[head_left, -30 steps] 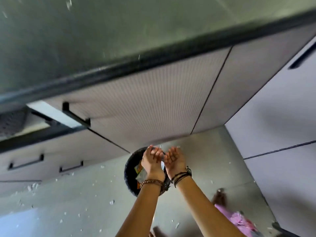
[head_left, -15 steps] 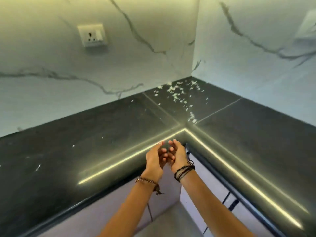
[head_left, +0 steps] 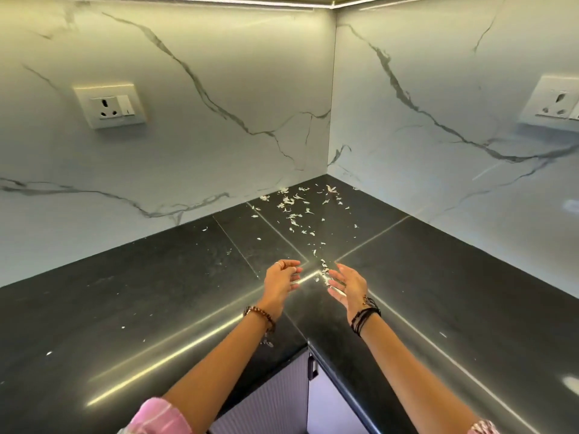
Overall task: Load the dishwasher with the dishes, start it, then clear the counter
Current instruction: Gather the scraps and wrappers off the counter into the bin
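Counter [head_left: 156, 308] scraps [head_left: 293, 211] lie beyond both hands' loose fingers [head_left: 336, 275].

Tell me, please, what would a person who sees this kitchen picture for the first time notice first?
Probably the pale scraps strewn over the black counter, thickest in the far corner where the two marble walls meet. Next, the left hand and right hand, both open, hover side by side above the nearest scraps. A socket sits on the left wall.
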